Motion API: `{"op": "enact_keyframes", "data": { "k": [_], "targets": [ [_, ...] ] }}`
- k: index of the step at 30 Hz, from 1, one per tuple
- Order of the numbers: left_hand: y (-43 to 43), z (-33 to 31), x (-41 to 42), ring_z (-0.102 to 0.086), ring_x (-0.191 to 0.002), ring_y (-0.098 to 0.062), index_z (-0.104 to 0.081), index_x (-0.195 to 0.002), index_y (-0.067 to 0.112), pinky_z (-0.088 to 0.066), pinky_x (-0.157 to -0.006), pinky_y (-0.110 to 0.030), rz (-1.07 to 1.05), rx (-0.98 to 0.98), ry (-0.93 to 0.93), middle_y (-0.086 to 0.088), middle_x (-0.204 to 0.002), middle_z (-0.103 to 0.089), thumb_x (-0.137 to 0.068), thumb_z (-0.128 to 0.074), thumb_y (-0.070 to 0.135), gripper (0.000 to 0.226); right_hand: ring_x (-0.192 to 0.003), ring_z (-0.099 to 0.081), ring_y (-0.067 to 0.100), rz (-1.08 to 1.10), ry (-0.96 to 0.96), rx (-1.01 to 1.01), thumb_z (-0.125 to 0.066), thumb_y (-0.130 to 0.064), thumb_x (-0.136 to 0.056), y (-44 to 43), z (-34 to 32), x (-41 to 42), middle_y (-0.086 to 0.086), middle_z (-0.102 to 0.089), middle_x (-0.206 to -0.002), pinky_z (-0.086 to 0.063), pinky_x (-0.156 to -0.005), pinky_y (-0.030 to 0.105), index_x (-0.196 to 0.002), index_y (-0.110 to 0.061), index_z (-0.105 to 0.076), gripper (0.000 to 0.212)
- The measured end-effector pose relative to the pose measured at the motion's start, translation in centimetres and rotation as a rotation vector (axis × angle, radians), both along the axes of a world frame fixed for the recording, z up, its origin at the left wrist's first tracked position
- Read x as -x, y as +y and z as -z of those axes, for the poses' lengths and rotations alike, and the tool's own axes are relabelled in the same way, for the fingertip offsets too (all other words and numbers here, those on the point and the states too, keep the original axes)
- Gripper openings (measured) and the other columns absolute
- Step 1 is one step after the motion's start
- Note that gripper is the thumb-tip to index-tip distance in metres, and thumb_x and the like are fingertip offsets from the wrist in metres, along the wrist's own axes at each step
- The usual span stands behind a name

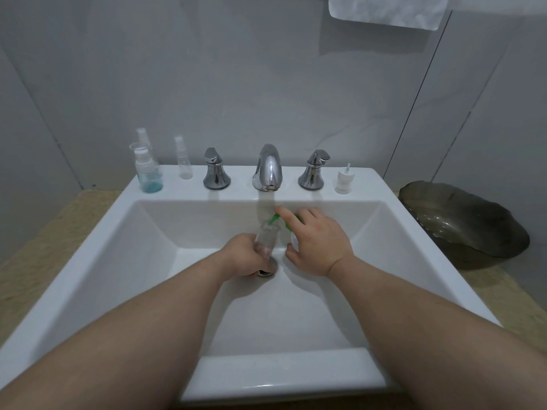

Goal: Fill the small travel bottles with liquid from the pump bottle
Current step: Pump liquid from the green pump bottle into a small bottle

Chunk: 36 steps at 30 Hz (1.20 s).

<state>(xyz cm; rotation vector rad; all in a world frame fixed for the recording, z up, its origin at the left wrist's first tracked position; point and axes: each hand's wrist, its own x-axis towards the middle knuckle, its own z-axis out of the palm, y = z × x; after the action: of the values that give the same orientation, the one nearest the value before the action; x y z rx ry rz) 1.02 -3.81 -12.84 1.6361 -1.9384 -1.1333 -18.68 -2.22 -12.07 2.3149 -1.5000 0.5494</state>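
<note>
Here, left hand [241, 257] gripping travel bottle [266, 238], pump [272, 219] beside

Chrome faucet [268, 167], dark bowl [464, 220], white towel [384, 10]

Bottles [149, 170] left of faucet [268, 168], bowl [464, 220] right (counter [29, 261])

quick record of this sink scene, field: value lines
left hand: grips clear travel bottle, tilted, over the drain
right hand: holds pump bottle, forefinger on green pump
nozzle: at the travel bottle's mouth
place: over sink basin
ledge left: blue-liquid bottle, clear spray bottle
ledge right: white cap
counter right: dark bowl
</note>
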Motion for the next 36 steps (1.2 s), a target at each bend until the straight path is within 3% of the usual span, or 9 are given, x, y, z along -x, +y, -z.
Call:
{"op": "enact_keyframes", "data": {
  "k": [7, 29, 36],
  "targets": [
    [0.02, -0.02, -0.07, -0.052, -0.061, -0.019, -0.050, -0.061, 0.019, -0.047, -0.066, -0.030, -0.002, -0.019, 0.024, 0.003, -0.063, -0.054, -0.054, -0.074, 0.030, 0.028, -0.090, -0.059, 0.032, -0.006, -0.016, 0.011, -0.075, -0.032, -0.068, 0.11, -0.10, -0.08, 0.004, -0.060, -0.093, -0.053, -0.063, 0.042, -0.149, -0.026, -0.043, 0.088],
    [-0.50, 0.82, -0.12, -0.052, -0.061, -0.018, -0.051, -0.067, 0.020, -0.046, -0.064, -0.028, 0.024, -0.003, 0.023, 0.002, -0.064, -0.055, -0.070, -0.081, 0.019, 0.030, -0.096, -0.060, 0.032, 0.004, -0.013, -0.015, -0.075, -0.032, -0.066, -0.20, 0.12, -0.16, 0.004, -0.063, -0.100, -0.052, -0.066, 0.040, -0.139, -0.025, -0.047, 0.079],
    [-0.61, 0.95, -0.20, -0.055, -0.061, -0.019, -0.054, -0.066, 0.019, -0.050, -0.064, -0.031, 0.018, -0.010, 0.024, 0.003, -0.063, -0.057, -0.063, -0.080, 0.026, 0.028, -0.096, -0.060, 0.032, 0.001, -0.015, -0.006, -0.077, -0.032, -0.066, -0.23, 0.13, -0.13, 0.004, -0.063, -0.099, -0.052, -0.066, 0.040, -0.139, -0.025, -0.047, 0.079]
  ]
}}
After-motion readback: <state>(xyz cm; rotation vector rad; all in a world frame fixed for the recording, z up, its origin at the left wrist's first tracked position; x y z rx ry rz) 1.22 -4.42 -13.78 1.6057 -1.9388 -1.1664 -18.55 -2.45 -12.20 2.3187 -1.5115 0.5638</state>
